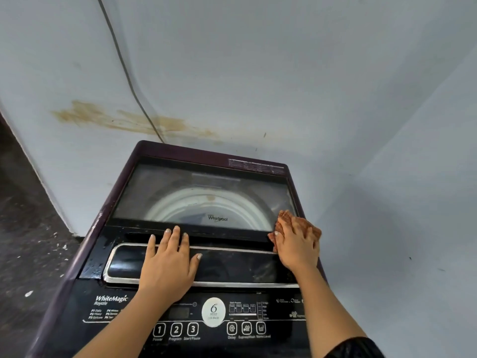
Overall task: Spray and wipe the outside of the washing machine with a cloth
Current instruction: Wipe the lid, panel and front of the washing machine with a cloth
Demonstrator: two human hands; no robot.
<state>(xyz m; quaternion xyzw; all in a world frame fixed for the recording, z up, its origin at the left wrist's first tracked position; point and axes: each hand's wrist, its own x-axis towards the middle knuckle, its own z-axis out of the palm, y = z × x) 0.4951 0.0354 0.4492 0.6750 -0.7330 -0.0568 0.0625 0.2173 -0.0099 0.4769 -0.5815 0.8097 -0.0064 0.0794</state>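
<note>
Right grip: the right hand (296,244) lies flat, fingers together, pressing a brown-orange patterned cloth (286,220) onto the lid; not a closed fist, the cloth is pinned under the palm, right of centre in the frame.
Left grip: the left hand (169,262) is open, fingers spread, holding nothing, braced on the glossy black chrome-rimmed handle panel (232,267) at centre.
Cloth contact: it sits at the right front corner of the tinted glass lid window (201,195), touching the lid's black frame.
Task's thing: the dark purple and black top-loading washing machine (85,254) fills the lower centre, against a pale blue wall (284,73).
Step in hand: wiping the top, judged from droplets on the wet black surface at lower left of the lid.
Next move: probably a sweep leftward along the lid's front edge toward those droplets, with steady flat pressure.
Spray bottle: not in view.
Writing: "Whirlpool" on the glass; "WhiteMagic Royale" at lower left; buttons 1 Power, 2 Program, 3 Start/Pause; "Delay"; a round white badge with "6".
Small print: too blurred to read.
</note>
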